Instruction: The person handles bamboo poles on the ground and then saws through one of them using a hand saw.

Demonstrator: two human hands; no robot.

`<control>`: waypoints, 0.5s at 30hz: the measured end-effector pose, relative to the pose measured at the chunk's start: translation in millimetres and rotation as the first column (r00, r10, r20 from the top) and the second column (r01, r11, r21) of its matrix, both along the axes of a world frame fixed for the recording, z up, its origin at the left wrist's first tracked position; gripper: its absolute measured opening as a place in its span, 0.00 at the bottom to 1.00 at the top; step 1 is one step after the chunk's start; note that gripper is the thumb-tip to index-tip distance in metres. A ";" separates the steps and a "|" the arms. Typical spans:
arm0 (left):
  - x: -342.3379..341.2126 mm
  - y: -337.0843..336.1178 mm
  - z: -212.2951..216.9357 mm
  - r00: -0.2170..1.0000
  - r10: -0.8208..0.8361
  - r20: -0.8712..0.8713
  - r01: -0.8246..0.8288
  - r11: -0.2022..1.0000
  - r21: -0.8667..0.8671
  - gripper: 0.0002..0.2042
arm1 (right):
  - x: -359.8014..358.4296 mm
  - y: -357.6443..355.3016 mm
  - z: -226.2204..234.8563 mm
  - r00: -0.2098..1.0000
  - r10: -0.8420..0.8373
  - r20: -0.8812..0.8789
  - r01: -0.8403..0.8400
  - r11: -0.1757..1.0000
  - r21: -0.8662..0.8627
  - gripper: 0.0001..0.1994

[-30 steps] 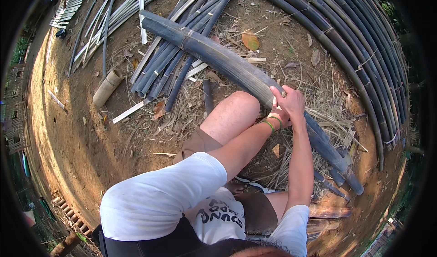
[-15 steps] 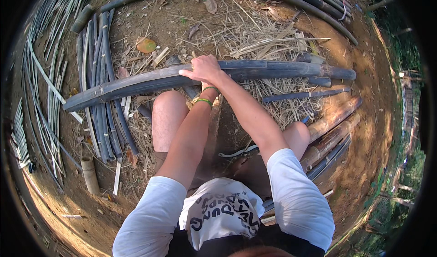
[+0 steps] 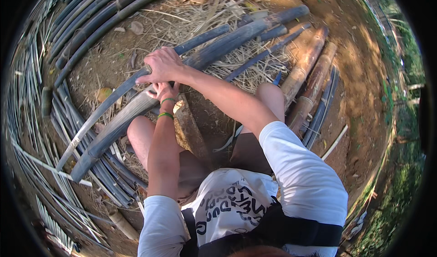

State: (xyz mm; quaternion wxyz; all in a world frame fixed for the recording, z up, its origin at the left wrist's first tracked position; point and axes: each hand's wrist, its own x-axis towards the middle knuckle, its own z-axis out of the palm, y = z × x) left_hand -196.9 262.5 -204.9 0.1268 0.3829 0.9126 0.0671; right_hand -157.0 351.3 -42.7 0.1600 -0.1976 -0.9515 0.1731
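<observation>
both hands (image 3: 164, 73) on bamboo pole (image 3: 218, 47)

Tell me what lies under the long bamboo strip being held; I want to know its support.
Under the bamboo strip: left hand, a wooden block, dry straw. Right hand covers its top; the contact beneath is hidden.

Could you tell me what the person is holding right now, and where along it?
Both the right hand and left hand grip the long dark bamboo pole around its middle.
</observation>
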 end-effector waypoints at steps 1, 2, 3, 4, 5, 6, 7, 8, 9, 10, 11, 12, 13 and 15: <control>-12.9 0.6 -13.6 0.996 0.019 0.092 -0.022 0.999 0.040 0.36 | 13.7 11.1 18.8 0.998 -0.042 -0.035 0.043 0.998 0.041 0.35; -13.0 -1.5 -20.9 0.994 -0.012 0.109 -0.004 0.989 0.150 0.36 | 33.3 25.4 30.4 0.993 -0.088 -0.077 0.094 0.993 0.075 0.35; -17.1 -1.4 -29.5 0.994 0.035 0.105 -0.055 0.981 0.188 0.36 | 54.3 40.6 38.5 0.981 -0.163 -0.107 0.169 0.984 0.047 0.35; -15.2 0.5 -30.1 0.995 0.022 0.102 -0.041 0.981 0.190 0.35 | 88.2 58.5 42.7 0.961 -0.245 -0.129 0.248 0.969 0.011 0.35; -13.0 2.8 -28.7 0.995 0.011 0.097 -0.030 0.981 0.193 0.35 | 124.9 68.6 49.7 0.935 -0.321 -0.152 0.321 0.947 -0.025 0.35; -16.6 2.9 -32.2 0.996 0.011 0.088 -0.030 0.976 0.217 0.34 | 158.6 70.1 61.2 0.889 -0.436 -0.139 0.435 0.900 -0.043 0.34; -20.3 2.4 -35.9 0.997 0.018 0.078 -0.036 0.970 0.240 0.34 | 191.7 70.8 72.2 0.834 -0.538 -0.124 0.535 0.843 -0.061 0.33; -18.6 3.2 -33.5 0.995 0.013 0.094 -0.034 0.973 0.229 0.34 | 227.7 70.0 71.2 0.765 -0.634 -0.114 0.629 0.773 -0.083 0.32; -17.0 5.0 -32.5 0.996 0.009 0.092 -0.029 0.974 0.225 0.33 | 264.8 65.4 66.0 0.687 -0.719 -0.104 0.712 0.695 -0.102 0.31; -17.4 3.7 -31.0 0.995 -0.001 0.095 -0.021 0.974 0.227 0.33 | 299.1 56.0 58.4 0.590 -0.805 -0.062 0.799 0.593 -0.099 0.31; -11.4 6.3 -28.7 0.994 -0.021 0.109 -0.005 0.973 0.232 0.32 | 344.2 49.9 36.2 0.483 -0.873 -0.068 0.862 0.488 -0.140 0.32; -15.3 4.9 -28.8 0.995 -0.006 0.096 -0.017 0.972 0.235 0.32 | 369.4 35.2 31.4 0.331 -0.942 0.057 0.940 0.323 -0.110 0.35; -13.1 6.9 -28.0 0.994 -0.010 0.107 -0.014 0.973 0.228 0.31 | 404.0 18.2 12.0 0.232 -0.973 -0.015 0.972 0.232 -0.031 0.36; -14.3 7.4 -28.5 0.993 -0.003 0.121 -0.023 0.978 0.210 0.31 | 457.0 -20.5 -15.5 -0.014 -1.000 0.027 0.992 -0.017 -0.124 0.38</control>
